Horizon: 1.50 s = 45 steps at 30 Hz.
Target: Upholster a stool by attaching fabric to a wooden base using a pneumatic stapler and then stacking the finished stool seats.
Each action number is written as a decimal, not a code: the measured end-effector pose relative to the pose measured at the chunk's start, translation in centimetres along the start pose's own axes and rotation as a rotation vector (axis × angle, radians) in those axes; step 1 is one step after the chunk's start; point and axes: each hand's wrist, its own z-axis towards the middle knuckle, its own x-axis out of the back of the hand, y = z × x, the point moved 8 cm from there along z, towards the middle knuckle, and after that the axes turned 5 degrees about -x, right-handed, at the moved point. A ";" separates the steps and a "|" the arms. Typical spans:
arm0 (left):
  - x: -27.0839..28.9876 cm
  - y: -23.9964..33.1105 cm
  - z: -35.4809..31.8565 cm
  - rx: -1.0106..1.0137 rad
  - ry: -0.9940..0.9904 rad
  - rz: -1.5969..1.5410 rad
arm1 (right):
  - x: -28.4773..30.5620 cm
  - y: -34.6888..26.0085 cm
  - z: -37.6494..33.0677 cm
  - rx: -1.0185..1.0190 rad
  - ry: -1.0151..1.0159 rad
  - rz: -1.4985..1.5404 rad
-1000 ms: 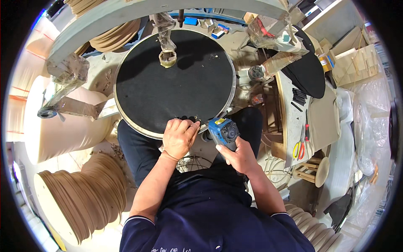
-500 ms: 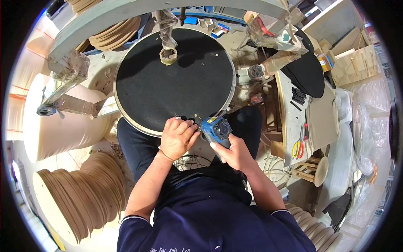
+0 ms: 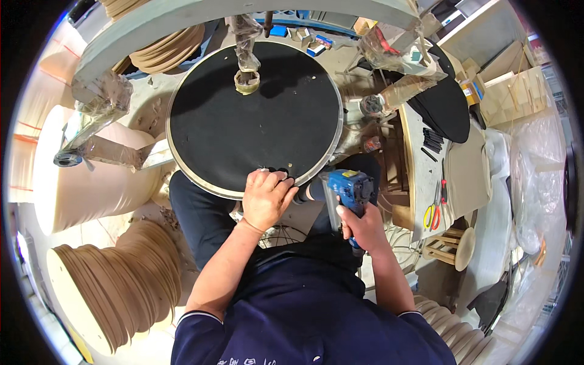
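A large round board with a pale rim [image 3: 171, 151] lies tilted across my thighs, its top covered in black fabric [image 3: 255, 128]. At the near edge, my left hand [image 3: 265, 198] is closed with bent fingers pinching dark fabric; its fingertips partly hide what they grip. My right hand [image 3: 364, 226] is wrapped round the handle of a blue staple gun [image 3: 348, 185] with a silvery front. The gun is just right of the rim, over my right knee, apart from the board.
Overhead arms wrapped in plastic [image 3: 244, 55] reach down over the board. On the right bench are scissors [image 3: 432, 213], a red-handled tool [image 3: 444, 191], black strips [image 3: 432, 140] and black round pieces [image 3: 447, 109]. Stacked wooden discs [image 3: 115, 286] and a big pale roll [image 3: 97, 176] stand left.
My right hand has drawn the staple gun away from the rim, to the right, and turned it more upright. The left hand has shifted slightly right along the edge. The board has moved slightly.
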 end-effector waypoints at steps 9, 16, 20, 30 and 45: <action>-5.7 2.9 4.2 0.320 0.186 -0.296 | 2.7 0.3 -1.6 0.147 0.197 0.098; -0.6 1.0 5.1 0.268 0.197 -0.512 | 3.1 0.5 -3.0 0.186 0.221 0.048; 5.4 -6.5 1.4 0.261 0.181 -0.250 | 1.8 -0.7 -3.1 0.193 0.149 0.063; 12.6 -13.7 -5.3 0.240 0.072 0.189 | -1.4 -1.5 -2.7 0.177 0.047 0.046; 6.4 -3.9 -4.6 0.153 0.034 0.112 | -1.3 -0.8 -2.8 0.139 0.072 -0.019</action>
